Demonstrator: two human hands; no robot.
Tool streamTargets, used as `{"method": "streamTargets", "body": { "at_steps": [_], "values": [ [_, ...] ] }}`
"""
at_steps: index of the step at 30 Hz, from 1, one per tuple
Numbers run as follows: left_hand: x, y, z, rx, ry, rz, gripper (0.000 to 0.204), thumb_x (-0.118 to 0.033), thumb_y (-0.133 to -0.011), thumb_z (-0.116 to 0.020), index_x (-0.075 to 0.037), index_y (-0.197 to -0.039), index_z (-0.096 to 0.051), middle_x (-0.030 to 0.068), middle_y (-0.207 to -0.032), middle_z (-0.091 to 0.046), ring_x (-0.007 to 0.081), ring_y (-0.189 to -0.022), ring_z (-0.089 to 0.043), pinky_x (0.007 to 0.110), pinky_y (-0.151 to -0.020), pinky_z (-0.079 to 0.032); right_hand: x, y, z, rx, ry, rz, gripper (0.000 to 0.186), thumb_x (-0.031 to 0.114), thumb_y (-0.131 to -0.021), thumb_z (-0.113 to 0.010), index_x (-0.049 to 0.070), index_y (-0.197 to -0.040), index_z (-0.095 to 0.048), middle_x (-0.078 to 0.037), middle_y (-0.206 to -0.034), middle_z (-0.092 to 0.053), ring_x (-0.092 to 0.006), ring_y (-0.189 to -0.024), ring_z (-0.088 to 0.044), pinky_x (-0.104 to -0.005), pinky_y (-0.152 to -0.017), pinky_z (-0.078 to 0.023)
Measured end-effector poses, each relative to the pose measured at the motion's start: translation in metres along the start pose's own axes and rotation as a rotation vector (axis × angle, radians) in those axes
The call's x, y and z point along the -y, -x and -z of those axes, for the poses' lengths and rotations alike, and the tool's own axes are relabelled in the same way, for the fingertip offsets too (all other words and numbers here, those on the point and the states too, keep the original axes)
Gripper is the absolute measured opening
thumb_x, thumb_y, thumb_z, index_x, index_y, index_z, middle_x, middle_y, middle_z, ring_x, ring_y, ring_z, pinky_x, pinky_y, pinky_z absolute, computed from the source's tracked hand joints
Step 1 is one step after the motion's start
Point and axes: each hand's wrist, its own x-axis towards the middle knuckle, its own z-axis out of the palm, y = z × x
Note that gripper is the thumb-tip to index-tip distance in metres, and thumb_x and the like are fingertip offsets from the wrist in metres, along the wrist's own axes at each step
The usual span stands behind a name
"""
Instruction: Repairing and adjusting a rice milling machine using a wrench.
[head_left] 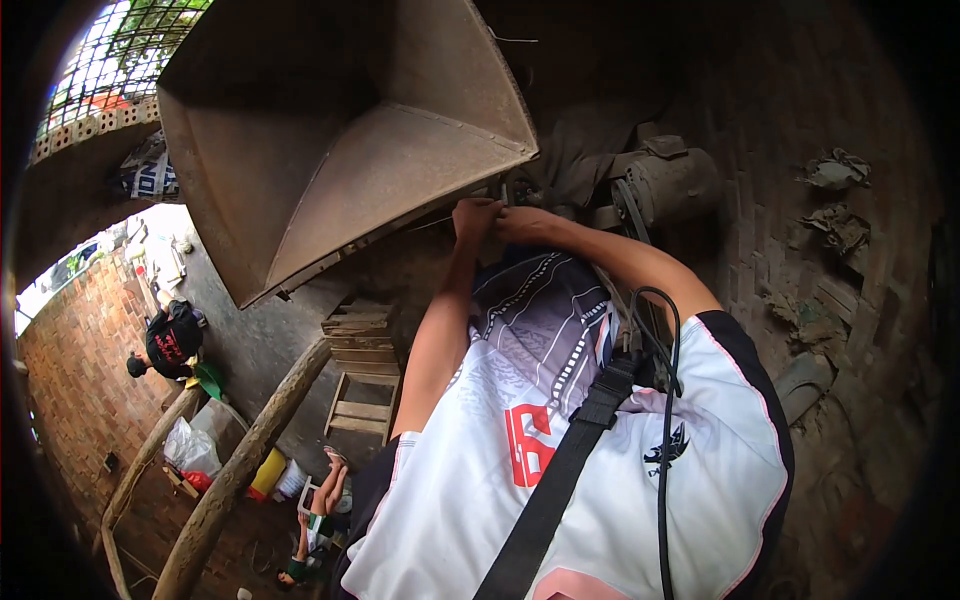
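Observation:
A large rusty metal hopper (400, 150) fills the upper middle, its wide mouth facing me. Just under its right lower corner, my left hand (474, 216) and my right hand (522, 224) meet with fingers bent and pressed together. Whatever they pinch is too small and dark to make out. A short upright metal piece (504, 192) shows right above the fingertips, beside the hopper's edge. Behind my right hand stands a dusty motor (672, 185) with a belt (632, 208) at its near end.
Wooden poles (245, 465) form a railing at lower left, near stacked wooden slats (362, 340). Beyond it, one person (173, 335) is near plastic bags (192, 448); another person (318, 522) is lower down. A dusty brick wall (770, 200) stands at right.

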Motion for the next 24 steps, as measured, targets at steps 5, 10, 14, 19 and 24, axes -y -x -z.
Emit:
{"method": "streamTargets", "body": {
  "at_steps": [5,10,14,19,24],
  "values": [
    [0.025,-0.045,-0.032,0.119,0.422,0.213,0.025,-0.035,-0.077,-0.067,-0.01,-0.08,-0.071,0.0057,-0.071,-0.066,0.0162,-0.063,-0.063,0.032,-0.06,-0.05,-0.008,0.026,0.057,0.076,0.157,0.096,0.012,0.015,-0.073,-0.053,0.006,-0.075,-0.06,-0.009,-0.095,-0.057,-0.0233,-0.096,-0.05,-0.0322,-0.085,-0.043],
    [0.007,-0.042,-0.039,0.084,0.466,0.228,0.03,-0.029,-0.09,-0.055,-0.005,-0.075,-0.065,0.0038,-0.067,-0.061,0.0101,-0.06,-0.057,0.024,-0.052,-0.046,0.003,0.031,0.107,0.21,0.034,-0.107,0.029,0.012,-0.066,-0.057,0.0,-0.091,-0.063,-0.014,-0.126,-0.048,-0.0282,-0.115,-0.045,-0.0341,-0.096,-0.038],
    [-0.016,-0.033,-0.029,0.155,1.114,0.457,0.023,-0.025,-0.087,-0.06,-0.003,-0.084,-0.063,0.0061,-0.077,-0.063,0.0145,-0.065,-0.06,0.025,-0.058,-0.054,0.008,0.049,0.125,-0.186,0.112,-0.13,0.015,0.011,-0.068,-0.059,0.005,-0.08,-0.066,-0.016,-0.126,-0.047,-0.031,-0.114,-0.045,-0.0356,-0.093,-0.04],
    [-0.022,-0.03,-0.026,0.088,1.15,0.435,0.02,-0.019,-0.086,-0.062,0.001,-0.087,-0.061,0.0098,-0.079,-0.061,0.0183,-0.068,-0.061,0.028,-0.06,-0.056,0.001,0.06,0.128,-0.033,0.105,-0.422,0.037,0.005,-0.071,-0.061,0.01,-0.107,-0.063,-0.016,-0.136,-0.037,-0.0327,-0.124,-0.037,-0.0392,-0.1,-0.036],
    [-0.016,-0.034,-0.024,0.064,1.312,0.492,0.019,-0.014,-0.086,-0.06,0.004,-0.087,-0.06,0.0143,-0.08,-0.06,0.021,-0.068,-0.061,0.032,-0.064,-0.057,0.023,0.047,0.14,-0.406,-0.332,-0.671,0.032,0.002,-0.077,-0.058,0.008,-0.109,-0.061,-0.017,-0.125,-0.048,-0.0288,-0.106,-0.054,-0.0353,-0.086,-0.046]
  ]
}}
